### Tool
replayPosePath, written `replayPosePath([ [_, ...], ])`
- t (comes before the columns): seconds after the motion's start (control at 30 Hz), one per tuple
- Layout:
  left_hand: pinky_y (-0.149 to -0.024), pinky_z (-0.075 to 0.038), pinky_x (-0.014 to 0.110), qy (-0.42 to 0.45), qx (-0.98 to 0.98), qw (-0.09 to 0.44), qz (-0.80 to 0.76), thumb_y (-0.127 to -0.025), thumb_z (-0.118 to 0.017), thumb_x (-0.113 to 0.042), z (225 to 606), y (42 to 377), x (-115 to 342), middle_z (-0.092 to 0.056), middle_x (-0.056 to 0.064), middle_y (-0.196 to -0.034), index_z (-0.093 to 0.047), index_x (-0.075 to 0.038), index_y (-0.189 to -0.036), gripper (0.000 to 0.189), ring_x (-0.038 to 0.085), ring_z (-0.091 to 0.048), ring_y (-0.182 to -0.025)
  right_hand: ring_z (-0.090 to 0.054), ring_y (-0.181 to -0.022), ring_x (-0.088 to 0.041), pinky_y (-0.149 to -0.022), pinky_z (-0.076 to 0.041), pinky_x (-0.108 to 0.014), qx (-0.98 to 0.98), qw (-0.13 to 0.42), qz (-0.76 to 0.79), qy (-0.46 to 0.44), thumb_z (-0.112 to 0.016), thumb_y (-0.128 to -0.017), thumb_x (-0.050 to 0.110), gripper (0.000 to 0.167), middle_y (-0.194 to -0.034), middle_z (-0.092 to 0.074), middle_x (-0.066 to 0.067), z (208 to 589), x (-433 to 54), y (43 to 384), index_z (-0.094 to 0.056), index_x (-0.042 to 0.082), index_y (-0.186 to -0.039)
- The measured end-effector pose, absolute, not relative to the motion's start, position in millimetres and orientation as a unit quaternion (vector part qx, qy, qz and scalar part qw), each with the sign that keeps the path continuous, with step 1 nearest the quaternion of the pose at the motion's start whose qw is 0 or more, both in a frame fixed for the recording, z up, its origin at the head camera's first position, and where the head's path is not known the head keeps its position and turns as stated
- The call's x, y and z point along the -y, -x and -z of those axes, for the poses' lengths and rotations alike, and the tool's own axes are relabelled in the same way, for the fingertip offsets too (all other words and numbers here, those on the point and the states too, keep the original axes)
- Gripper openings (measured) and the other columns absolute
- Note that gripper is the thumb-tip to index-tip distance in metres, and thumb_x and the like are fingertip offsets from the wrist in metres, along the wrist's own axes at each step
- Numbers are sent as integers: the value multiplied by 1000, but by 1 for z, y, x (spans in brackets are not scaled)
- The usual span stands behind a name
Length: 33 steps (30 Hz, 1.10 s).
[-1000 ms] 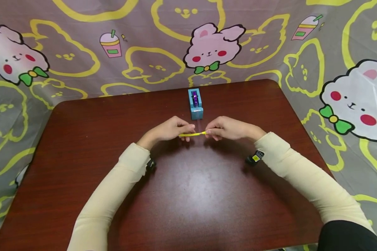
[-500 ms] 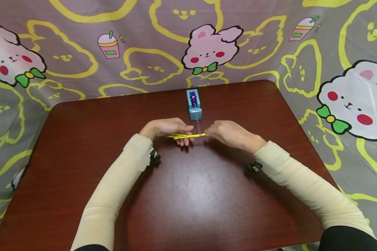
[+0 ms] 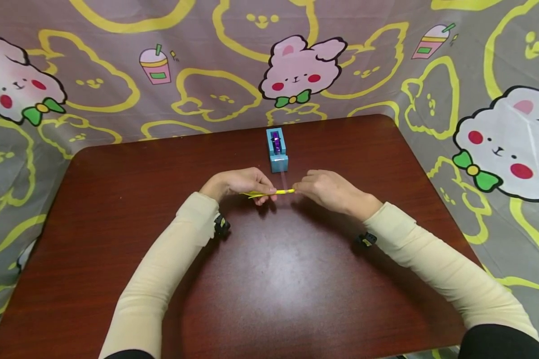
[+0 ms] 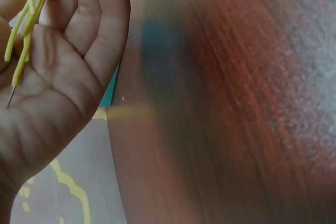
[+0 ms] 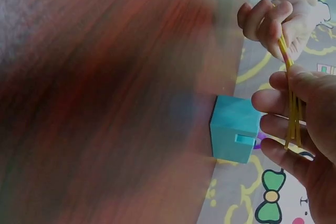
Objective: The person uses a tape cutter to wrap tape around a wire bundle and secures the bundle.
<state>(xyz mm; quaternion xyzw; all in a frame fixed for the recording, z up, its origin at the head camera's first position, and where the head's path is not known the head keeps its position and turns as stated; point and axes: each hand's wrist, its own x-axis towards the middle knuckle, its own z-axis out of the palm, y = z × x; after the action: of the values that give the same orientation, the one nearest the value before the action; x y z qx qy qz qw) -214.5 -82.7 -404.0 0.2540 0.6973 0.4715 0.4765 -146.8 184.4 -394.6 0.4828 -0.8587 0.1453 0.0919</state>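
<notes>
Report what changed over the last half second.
The left hand, whose thumb was lifted, has brought it down and now pinches the yellow wires. Unchanged: the right hand at the wires' right end, and the blue tape dispenser on the table.

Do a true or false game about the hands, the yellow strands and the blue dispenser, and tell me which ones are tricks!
1. The left hand and right hand both hold the yellow strands. True.
2. A clear strip of tape runs from the dispenser toward the yellow strands. True.
3. The dispenser sits nearer the person than the hands are. False: it stands beyond the hands, on the table.
4. The roll in the dispenser is orange. False: the roll looks purple.
5. The rabbits on the cloth wear red bows. False: the bows are green, with yellow middles.
</notes>
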Motion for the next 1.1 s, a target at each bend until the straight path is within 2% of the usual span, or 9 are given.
replayPosePath([
  [0.17, -63, -47, 29, -293, -735, 417, -448, -103, -59, -11, 399, 209, 82, -64, 6, -65, -71, 13, -101, 27, 16, -55, -63, -61, -82, -13, -71, -53, -33, 866, 21, -213, -451, -69, -96, 9, 14, -95, -74, 0, 388, -185, 152, -77, 6, -107],
  [0.27, -58, -42, 25, -324, -764, 362, -424, -102, -60, -10, 394, 204, 81, -65, 7, -64, -73, 10, -97, 25, 18, -53, -62, -60, -79, -12, -70, -52, -33, 865, -32, -249, -435, -69, -96, 11, 14, -88, -74, -1, 384, -184, 157, -78, 6, -106],
  [0.43, -56, -36, 24, -343, -808, 273, -394, -101, -62, -11, 388, 193, 80, -66, 19, -68, -76, 4, -93, 23, 16, -48, -61, -53, -66, -11, -59, -43, -29, 850, -121, -322, -398, -69, -98, 16, 14, -75, -71, -5, 381, -185, 169, -78, 6, -100],
  [0.53, -56, -36, 26, -341, -835, 220, -371, -101, -64, -15, 386, 185, 80, -67, 20, -71, -78, 0, -96, 21, 13, -47, -59, -47, -61, -14, -54, -36, -28, 834, -180, -372, -366, -66, -99, 22, 19, -74, -70, -8, 380, -186, 179, -78, 6, -98],
  [0.67, -56, -38, 28, -344, -865, 150, -332, -100, -65, -18, 386, 175, 81, -69, 13, -72, -79, -4, -101, 20, 12, -48, -59, -57, -70, -20, -62, -43, -31, 810, -262, -418, -316, -58, -104, 33, 34, -77, -71, -12, 383, -186, 195, -77, 4, -103],
  [0.77, -59, -43, 30, -351, -881, 96, -304, -100, -65, -19, 386, 168, 83, -70, 8, -72, -79, -5, -102, 20, 10, -52, -59, -66, -83, -29, -77, -52, -37, 782, -337, -455, -259, -49, -106, 44, 49, -83, -72, -18, 387, -186, 205, -74, 2, -113],
  [0.83, -62, -47, 31, -359, -886, 57, -289, -99, -66, -20, 387, 164, 84, -70, 6, -71, -79, -6, -102, 19, 9, -55, -59, -67, -85, -32, -82, -55, -40, 755, -391, -476, -223, -43, -106, 50, 60, -87, -72, -21, 390, -186, 211, -71, -1, -119],
  [0.97, -69, -51, 35, -382, -888, -31, -255, -98, -68, -19, 391, 157, 86, -73, 3, -76, -80, -7, -101, 17, 11, -61, -63, -68, -76, -30, -72, -58, -41, 696, -482, -499, -185, -33, -107, 54, 73, -87, -70, -23, 397, -184, 218, -65, -10, -119],
  [1.1, -71, -48, 37, -407, -883, -103, -212, -97, -70, -18, 394, 154, 88, -75, 2, -84, -80, -9, -100, 15, 15, -65, -71, -67, -66, -25, -60, -56, -34, 651, -520, -523, -181, -35, -110, 42, 65, -76, -68, -18, 404, -183, 222, -60, -18, -114],
])
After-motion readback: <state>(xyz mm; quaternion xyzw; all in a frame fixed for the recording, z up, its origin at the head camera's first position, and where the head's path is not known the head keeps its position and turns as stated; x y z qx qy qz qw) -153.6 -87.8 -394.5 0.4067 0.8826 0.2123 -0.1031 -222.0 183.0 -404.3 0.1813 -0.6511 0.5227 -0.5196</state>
